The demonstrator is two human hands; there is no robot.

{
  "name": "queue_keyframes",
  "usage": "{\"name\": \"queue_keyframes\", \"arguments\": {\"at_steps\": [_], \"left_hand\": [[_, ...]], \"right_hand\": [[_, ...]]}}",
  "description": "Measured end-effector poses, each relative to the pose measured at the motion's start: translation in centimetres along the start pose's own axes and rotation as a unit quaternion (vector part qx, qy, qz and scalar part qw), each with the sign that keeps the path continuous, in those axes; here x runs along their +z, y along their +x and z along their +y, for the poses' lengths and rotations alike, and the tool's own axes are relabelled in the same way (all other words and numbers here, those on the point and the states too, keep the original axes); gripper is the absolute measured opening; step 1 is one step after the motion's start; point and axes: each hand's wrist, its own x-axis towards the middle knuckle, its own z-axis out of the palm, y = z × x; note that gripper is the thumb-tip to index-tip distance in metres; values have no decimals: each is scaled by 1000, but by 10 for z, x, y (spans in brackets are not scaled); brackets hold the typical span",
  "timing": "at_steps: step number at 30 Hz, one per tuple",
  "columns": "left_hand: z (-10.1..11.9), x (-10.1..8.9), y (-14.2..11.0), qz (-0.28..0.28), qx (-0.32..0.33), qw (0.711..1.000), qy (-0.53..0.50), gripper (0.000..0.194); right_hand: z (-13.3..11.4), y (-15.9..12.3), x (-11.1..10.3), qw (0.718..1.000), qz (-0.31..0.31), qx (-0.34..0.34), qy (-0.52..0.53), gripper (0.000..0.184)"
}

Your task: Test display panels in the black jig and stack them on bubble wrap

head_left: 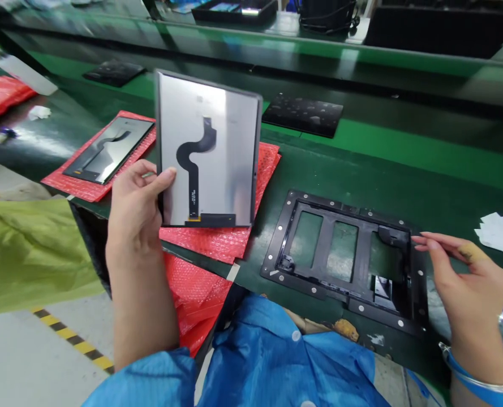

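L fingers [165, 179] grip raised display panel [229, 169] – R fingers [442, 264] at blk frame [362, 251] edge, can't tell if gripping.

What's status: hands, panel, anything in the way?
Left hand gripping display panel, raised, ribbon cable showing. Right hand at right edge of black frame, contact unclear. Red bubble wrap beside frame, not over it.
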Motion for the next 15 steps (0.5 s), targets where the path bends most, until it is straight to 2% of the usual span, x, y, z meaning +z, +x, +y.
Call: {"name": "queue_keyframes", "arguments": {"at_steps": [1,3,5,8,10,13,15], "left_hand": [[3,7,-8,-15,8,1000,-23,49],[6,26,-28,-79,-5,995,-68,57],[4,49,-48,-155,-52,980,-110,54],[-1,82,-77,-230,-111,954,-155,47],[-2,99,-94,-262,-124,941,-177,47],[4,114,-116,-312,-137,917,-206,44],[11,116,-124,-365,-136,893,-224,43]], "right_hand": [[-4,-1,0,1000,15,-10,5,22],[-18,-5,0,998,25,-60,11,18],[-38,-12,1,987,-6,-161,5,28],[-71,-22,6,937,-76,-341,-20,53],[-87,-27,12,901,-105,-419,-45,50],[-96,-29,17,874,-108,-469,-62,38],[-94,-25,13,875,-102,-471,-42,39]]}}
